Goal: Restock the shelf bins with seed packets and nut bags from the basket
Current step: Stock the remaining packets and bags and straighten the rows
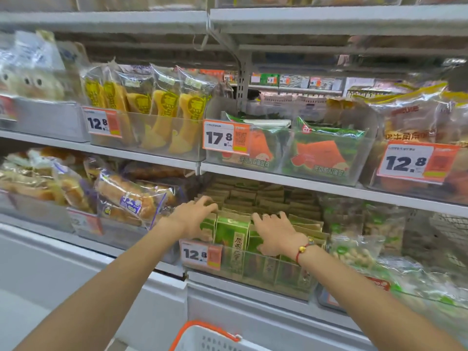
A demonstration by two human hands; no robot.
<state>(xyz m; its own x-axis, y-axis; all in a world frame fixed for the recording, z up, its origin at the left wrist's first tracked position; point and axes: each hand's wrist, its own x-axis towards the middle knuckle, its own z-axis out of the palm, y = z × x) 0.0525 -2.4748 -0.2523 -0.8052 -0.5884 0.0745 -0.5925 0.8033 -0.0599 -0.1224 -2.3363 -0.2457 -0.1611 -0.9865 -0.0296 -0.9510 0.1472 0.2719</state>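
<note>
Green-and-kraft seed packets [231,233] stand in rows in the clear bin [291,282] at the lower shelf's front edge. I see my left hand [193,217] and right hand [274,233] spread flat on their tops — gripping nothing. White basket [207,338] below, contents hidden.

You face grey metal store shelving [329,20], slotted upright post [242,82] at centre, orange price tags [226,135] along edges, white cabinet base [76,269] below.
</note>
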